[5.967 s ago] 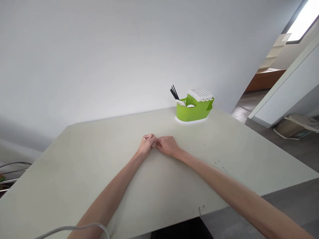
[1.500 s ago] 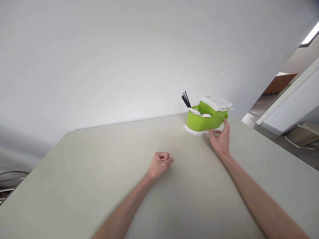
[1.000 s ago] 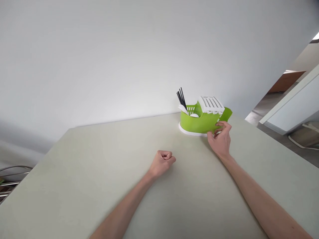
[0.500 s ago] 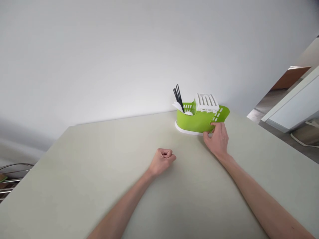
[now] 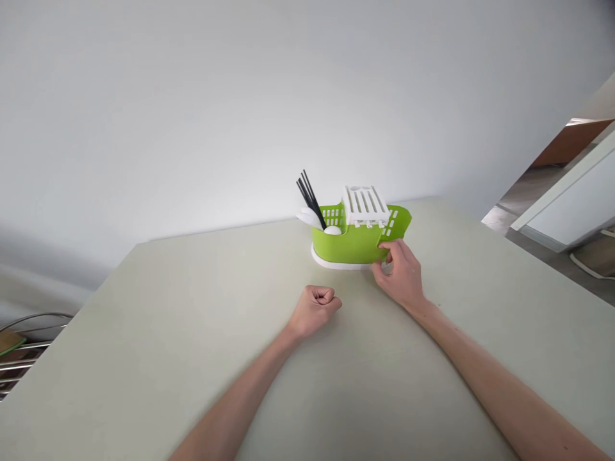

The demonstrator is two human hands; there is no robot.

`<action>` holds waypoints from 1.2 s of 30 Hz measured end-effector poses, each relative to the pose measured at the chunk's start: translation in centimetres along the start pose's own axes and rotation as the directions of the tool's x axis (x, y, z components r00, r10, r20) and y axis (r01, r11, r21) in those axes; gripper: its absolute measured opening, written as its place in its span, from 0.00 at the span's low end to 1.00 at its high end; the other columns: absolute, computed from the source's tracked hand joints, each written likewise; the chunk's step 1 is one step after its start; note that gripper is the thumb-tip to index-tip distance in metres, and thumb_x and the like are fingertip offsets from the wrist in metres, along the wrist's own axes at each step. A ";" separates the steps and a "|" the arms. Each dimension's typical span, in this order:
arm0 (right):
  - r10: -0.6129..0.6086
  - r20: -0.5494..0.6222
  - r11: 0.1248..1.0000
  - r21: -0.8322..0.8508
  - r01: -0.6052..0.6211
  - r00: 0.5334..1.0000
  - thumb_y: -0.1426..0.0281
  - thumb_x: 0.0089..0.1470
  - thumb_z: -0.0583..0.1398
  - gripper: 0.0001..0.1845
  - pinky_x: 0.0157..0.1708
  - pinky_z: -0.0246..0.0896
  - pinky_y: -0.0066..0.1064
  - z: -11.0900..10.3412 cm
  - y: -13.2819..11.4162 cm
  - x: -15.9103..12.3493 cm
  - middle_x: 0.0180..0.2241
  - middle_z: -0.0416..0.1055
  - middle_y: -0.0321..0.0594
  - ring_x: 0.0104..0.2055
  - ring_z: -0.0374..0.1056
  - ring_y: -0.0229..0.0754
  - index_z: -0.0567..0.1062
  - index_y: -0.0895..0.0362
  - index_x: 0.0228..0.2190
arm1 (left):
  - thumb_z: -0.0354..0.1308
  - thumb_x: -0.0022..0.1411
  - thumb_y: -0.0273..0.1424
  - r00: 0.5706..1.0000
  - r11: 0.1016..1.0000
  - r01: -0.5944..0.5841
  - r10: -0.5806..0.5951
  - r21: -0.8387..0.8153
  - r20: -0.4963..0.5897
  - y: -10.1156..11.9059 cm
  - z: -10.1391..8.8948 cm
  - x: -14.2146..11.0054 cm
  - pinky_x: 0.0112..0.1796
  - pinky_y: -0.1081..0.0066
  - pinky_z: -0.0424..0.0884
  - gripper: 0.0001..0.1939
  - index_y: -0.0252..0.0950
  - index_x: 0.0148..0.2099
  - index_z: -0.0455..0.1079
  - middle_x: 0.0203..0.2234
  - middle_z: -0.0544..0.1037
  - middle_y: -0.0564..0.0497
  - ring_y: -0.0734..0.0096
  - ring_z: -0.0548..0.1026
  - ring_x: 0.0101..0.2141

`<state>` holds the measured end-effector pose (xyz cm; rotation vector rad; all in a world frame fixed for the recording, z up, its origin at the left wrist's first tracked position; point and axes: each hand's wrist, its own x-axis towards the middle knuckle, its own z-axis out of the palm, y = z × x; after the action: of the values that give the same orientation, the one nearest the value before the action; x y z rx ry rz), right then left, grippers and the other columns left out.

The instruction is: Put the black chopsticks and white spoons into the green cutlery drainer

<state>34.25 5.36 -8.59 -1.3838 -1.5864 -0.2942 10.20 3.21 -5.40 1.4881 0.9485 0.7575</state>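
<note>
A green utensil holder (image 5: 343, 246) with a white base stands near the wall. White slotted rack (image 5: 368, 203) tops its middle. Several black chopsticks (image 5: 310, 195) lean left out of its left compartment, beside white spoons (image 5: 311, 218). My right hand (image 5: 401, 272) grips the holder's front edge at the right end, index finger at the rim and thumb low by the base; the other fingertips are hidden. Curled into a fist, my left hand (image 5: 316, 310) rests on the table in front of the holder, with nothing visible in it.
The pale table (image 5: 168, 307) meets a white wall (image 5: 216, 128) at the back. Beyond its left edge stands a metal wire rack (image 5: 29, 349). A white cabinet-like panel (image 5: 571, 198) shows past the right edge.
The utensil holder has slid left and slightly nearer to me, with my right hand moving along on it. My left fist has stayed almost in place.
</note>
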 end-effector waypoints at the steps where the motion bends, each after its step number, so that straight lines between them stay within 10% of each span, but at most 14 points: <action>1: -0.022 -0.003 0.999 0.023 0.023 1.000 0.74 0.54 0.58 0.12 0.30 0.62 0.34 0.0 -0.3 0.0 0.34 0.69 0.37 0.29 0.65 0.43 0.69 0.52 0.41 | 0.57 0.53 0.28 1.000 1.000 -0.003 0.003 0.002 0.006 0.0 0.1 0.0 0.25 0.69 0.38 0.23 0.41 0.25 0.39 0.21 0.42 0.60 0.79 0.40 0.24; 20: -0.256 -0.026 0.952 0.164 0.257 0.966 0.83 0.53 0.55 0.17 0.25 0.57 0.27 -0.4 -4.2 -0.8 0.27 0.75 0.31 0.22 0.65 0.35 0.74 0.52 0.38 | 0.53 0.52 0.29 0.995 0.988 -0.088 0.080 0.128 0.066 0.8 0.8 0.2 0.27 0.67 0.39 0.20 0.41 0.26 0.38 0.21 0.42 0.59 0.77 0.41 0.25; 29: 0.062 -0.019 0.978 0.203 -0.056 0.998 0.76 0.63 0.54 0.15 0.27 0.65 0.31 0.0 -3.0 -0.8 0.53 0.67 0.48 0.32 0.69 0.38 0.69 0.52 0.49 | 0.53 0.52 0.28 0.992 0.981 -0.092 0.077 0.169 0.096 0.3 0.4 0.3 0.28 0.67 0.39 0.21 0.41 0.26 0.39 0.21 0.43 0.59 0.76 0.42 0.25; 36: 0.454 0.128 0.759 0.461 -0.459 0.882 0.57 0.70 0.53 0.19 0.35 0.70 0.36 0.8 -2.5 -0.8 0.57 0.67 0.48 0.42 0.71 0.43 0.66 0.50 0.57 | 0.53 0.53 0.28 0.990 0.970 -0.121 0.103 0.212 0.092 0.0 0.3 0.4 0.28 0.67 0.40 0.20 0.40 0.26 0.39 0.22 0.44 0.59 0.77 0.43 0.26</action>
<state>31.62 4.65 -8.58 -1.3146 -1.1602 0.3870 10.69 3.43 -5.43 1.7631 0.9142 0.6854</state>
